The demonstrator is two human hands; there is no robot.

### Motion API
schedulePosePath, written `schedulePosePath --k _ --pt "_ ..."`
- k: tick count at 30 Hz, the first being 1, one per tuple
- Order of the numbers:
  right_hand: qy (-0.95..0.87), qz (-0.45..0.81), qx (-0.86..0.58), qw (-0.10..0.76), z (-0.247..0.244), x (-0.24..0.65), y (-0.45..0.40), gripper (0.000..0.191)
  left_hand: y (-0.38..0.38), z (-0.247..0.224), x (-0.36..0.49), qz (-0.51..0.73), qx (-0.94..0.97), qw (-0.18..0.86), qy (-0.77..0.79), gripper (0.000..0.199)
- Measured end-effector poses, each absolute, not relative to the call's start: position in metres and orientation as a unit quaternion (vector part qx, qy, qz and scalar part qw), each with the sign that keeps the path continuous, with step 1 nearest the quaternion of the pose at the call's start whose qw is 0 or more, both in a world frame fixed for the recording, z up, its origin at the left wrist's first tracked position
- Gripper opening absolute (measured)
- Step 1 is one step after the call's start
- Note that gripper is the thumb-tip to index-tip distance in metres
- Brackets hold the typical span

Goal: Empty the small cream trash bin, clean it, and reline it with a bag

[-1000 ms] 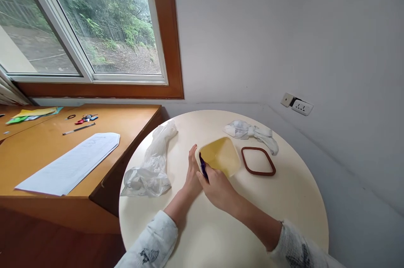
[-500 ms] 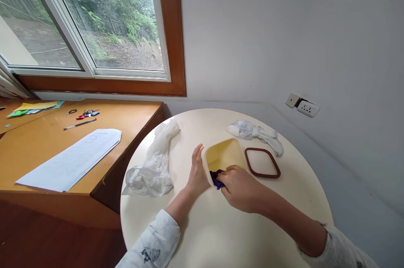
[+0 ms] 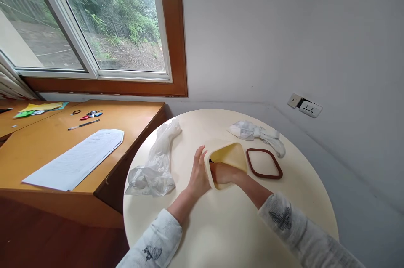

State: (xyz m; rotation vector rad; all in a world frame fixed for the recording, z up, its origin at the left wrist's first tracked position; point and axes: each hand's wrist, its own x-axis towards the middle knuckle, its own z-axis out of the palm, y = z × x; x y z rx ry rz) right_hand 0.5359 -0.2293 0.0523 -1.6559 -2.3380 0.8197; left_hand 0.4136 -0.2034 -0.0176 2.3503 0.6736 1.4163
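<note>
A pale yellow plastic container [image 3: 232, 152] is tilted on the round table, its opening facing me. My left hand [image 3: 198, 174] steadies it by the left side, fingers along the outer wall. Deep inside the container is my right hand [image 3: 222, 173], its fingertips hidden by the wall. A small dark bit of the purple cloth [image 3: 211, 161] shows by the fingers; the rest is out of sight. Just right of the container lies a squarish lid with a brown rim [image 3: 267, 176], flat on the table.
A crumpled clear plastic bag [image 3: 154, 165] lies on the left of the round table [image 3: 227, 234]. A knotted plastic bag [image 3: 257, 132] is at the back right. Papers [image 3: 78, 158], a pen [image 3: 83, 124] and keys [image 3: 91, 114] rest on the wooden desk at left.
My right hand has gone deeper into the container, taking the purple cloth in from the rim. The container's opening has turned more toward me. My left hand stays on its side.
</note>
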Motion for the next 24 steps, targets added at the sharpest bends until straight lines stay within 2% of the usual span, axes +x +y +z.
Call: schedulePosePath --k 7,10,18,24 --pt "-0.791 0.267 -0.55 0.029 0.057 0.539 -0.236 0.017 -0.207 -0.016 0.416 0.5 0.814 0.128 0.269 0.098" --pt "-0.779 0.273 -0.564 0.013 0.069 0.545 -0.251 0.021 -0.208 -0.016 0.416 0.497 0.812 0.125 0.28 0.096" --pt "-0.802 0.242 -0.542 0.07 0.112 0.559 -0.309 0.034 -0.202 -0.015 0.414 0.508 0.801 0.151 0.279 0.099" --pt "-0.779 0.192 -0.597 -0.009 0.098 0.563 -0.294 0.036 -0.204 -0.013 0.415 0.5 0.811 0.148 0.266 0.1"
